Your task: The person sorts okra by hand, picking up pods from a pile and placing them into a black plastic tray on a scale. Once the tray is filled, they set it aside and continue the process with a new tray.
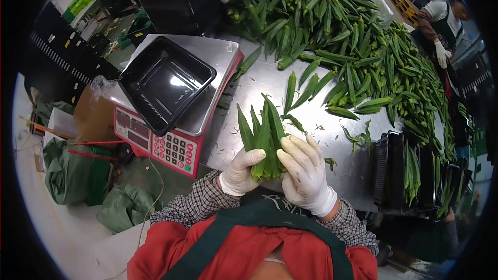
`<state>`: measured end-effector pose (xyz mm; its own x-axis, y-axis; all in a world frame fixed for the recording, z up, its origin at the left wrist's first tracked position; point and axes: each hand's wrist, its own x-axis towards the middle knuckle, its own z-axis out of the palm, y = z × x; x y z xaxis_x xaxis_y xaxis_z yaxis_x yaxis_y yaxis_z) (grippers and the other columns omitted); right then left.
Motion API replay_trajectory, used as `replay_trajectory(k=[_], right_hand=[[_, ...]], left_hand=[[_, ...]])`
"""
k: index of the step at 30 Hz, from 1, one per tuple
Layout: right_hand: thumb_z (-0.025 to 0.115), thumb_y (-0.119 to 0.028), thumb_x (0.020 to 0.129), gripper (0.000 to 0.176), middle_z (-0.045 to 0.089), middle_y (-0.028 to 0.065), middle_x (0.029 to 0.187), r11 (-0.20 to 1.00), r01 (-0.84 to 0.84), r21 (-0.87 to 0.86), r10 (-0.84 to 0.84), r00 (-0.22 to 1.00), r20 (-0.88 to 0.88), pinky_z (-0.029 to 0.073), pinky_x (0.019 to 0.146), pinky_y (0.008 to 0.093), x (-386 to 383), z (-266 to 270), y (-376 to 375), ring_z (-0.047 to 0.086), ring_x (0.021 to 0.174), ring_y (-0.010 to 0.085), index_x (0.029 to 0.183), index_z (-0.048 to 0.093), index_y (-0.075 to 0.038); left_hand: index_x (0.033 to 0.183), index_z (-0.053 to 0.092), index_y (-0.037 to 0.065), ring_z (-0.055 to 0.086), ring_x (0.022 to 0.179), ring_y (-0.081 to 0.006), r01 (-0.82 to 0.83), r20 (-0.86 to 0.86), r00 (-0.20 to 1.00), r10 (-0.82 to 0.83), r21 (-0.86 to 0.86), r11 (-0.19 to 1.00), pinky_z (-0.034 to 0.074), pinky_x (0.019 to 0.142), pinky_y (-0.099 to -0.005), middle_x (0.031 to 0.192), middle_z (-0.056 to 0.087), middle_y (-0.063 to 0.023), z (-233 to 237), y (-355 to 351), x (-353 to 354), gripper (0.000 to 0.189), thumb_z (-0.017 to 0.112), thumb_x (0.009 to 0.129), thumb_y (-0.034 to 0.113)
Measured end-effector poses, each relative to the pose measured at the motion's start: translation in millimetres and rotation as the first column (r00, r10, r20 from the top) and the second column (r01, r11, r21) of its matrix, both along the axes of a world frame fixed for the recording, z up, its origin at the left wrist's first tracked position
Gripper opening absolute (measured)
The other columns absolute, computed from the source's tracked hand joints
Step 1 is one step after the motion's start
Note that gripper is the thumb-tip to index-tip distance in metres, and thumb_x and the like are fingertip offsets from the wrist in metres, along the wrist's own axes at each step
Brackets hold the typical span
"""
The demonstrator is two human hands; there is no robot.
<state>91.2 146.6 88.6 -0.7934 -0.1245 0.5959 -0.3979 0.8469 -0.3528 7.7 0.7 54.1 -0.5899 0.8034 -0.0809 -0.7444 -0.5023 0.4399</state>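
Long green okra pods (264, 140); thin white gloves (307, 171); black-and-white checked fabric sleeves (196, 199); red cloth top (246, 251); dark green apron strap (208, 245); black rectangular plastic tray (163, 80); red-and-white scale (174, 150), silver metal plate (222, 57).

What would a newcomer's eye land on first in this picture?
Probably the large okra heap, sprawling over the far and right side of the metal table. Then, at centre, a small okra bunch in the white-gloved left hand, with the right hand against it. On the left, a black plastic tray sits on a red-and-silver digital scale.
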Motion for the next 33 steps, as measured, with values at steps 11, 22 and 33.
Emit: replay_trajectory(k=[11, 22, 33], right_hand=[[0.061, 0.001, 0.066, 0.048, 0.056, 0.0189, 0.115, 0.978, 0.034, -0.205, -0.043, 0.998, -0.042, 0.044, 0.088, 0.0396, 1, 1, 31, 0.055, 0.101, 0.0327, 0.113, 0.056, 0.002], [0.062, -0.007, 0.073, 0.03, 0.058, 0.0135, 0.098, 0.953, 0.298, 0.052, -0.302, 0.944, 0.132, 0.045, 0.078, 0.039, -43, -22, 86, 0.056, 0.091, 0.0296, 0.103, 0.062, -0.005], [0.063, -0.007, 0.078, 0.02, 0.062, 0.0106, 0.096, 0.929, 0.36, -0.08, -0.361, 0.933, 0.012, 0.049, 0.073, 0.0345, -99, -15, 88, 0.06, 0.079, 0.0264, 0.098, 0.062, -0.007]], left_hand=[[0.108, 0.057, -0.001, 0.063, 0.089, -0.0219, -0.586, -0.452, 0.775, 0.442, -0.25, 0.771, 0.051, 0.079, -0.0323, 0.096, 0.063, -0.0142, 124, -74, -91, 0.028, 0.057, 0.09, 0.02], [0.123, 0.048, -0.002, 0.047, 0.121, -0.0214, -0.74, -0.764, 0.603, 0.231, -0.426, 0.52, 0.032, 0.104, -0.0374, 0.129, 0.05, -0.0146, 128, -132, -136, 0.036, 0.052, 0.091, 0.016], [0.126, 0.047, -0.006, 0.052, 0.117, -0.0271, -0.38, -0.644, 0.763, 0.057, -0.375, 0.846, 0.039, 0.101, -0.0386, 0.129, 0.05, -0.019, 43, -12, -8, 0.041, 0.055, 0.087, 0.007]])
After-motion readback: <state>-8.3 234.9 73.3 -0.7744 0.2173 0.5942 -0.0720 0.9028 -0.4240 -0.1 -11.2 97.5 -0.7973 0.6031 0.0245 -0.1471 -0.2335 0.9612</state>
